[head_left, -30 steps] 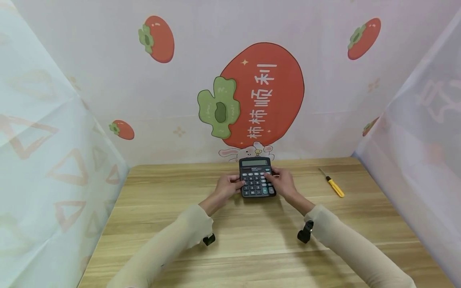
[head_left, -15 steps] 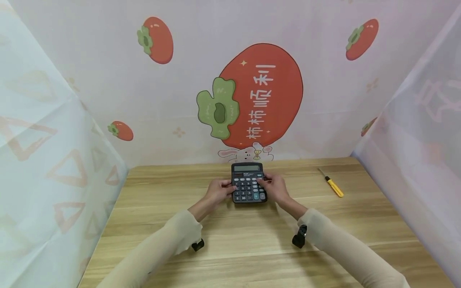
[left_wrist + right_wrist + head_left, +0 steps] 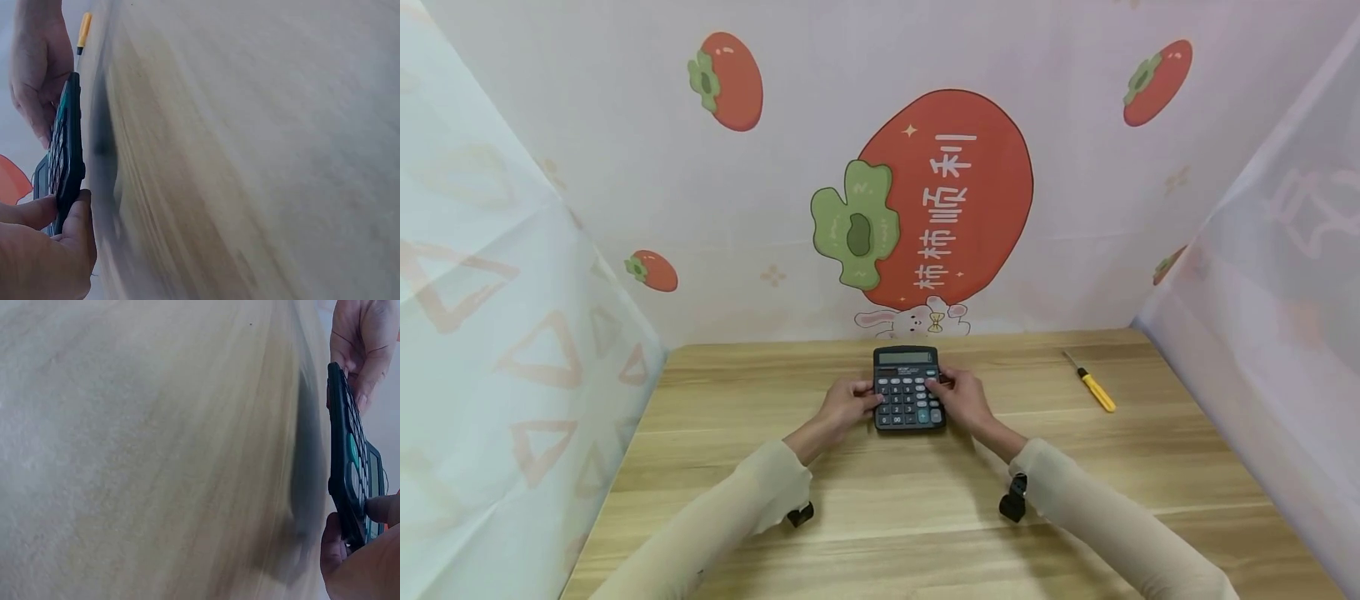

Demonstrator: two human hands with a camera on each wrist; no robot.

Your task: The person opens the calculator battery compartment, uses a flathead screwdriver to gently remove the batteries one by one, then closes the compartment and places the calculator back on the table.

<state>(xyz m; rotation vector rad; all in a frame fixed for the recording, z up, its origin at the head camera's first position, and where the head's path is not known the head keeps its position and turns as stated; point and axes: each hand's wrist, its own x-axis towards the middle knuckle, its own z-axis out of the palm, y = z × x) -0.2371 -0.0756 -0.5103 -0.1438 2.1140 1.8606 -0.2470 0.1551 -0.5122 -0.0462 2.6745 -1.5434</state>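
Note:
A dark calculator (image 3: 908,392) with a grey display and rows of keys is held between both hands near the back of the table. My left hand (image 3: 844,403) pinches its left edge, thumb on the key face and fingers behind. On the opposite edge, my right hand (image 3: 964,402) grips it with the thumb over the upper right keys. In the left wrist view the calculator (image 3: 69,144) is seen edge-on, apart from the table with its shadow beside it. The right wrist view also shows the calculator (image 3: 350,456) from its lower edge.
A screwdriver (image 3: 1096,388) with a yellow and black handle lies on the wooden table (image 3: 910,533) at the right. Behind stands a white printed backdrop (image 3: 1075,208), with white sheets on both sides. A black strap (image 3: 1013,498) hangs at the right wrist.
Both hands have moved the calculator left and a little toward the person. The grip on both edges stays the same, and the screwdriver has not moved.

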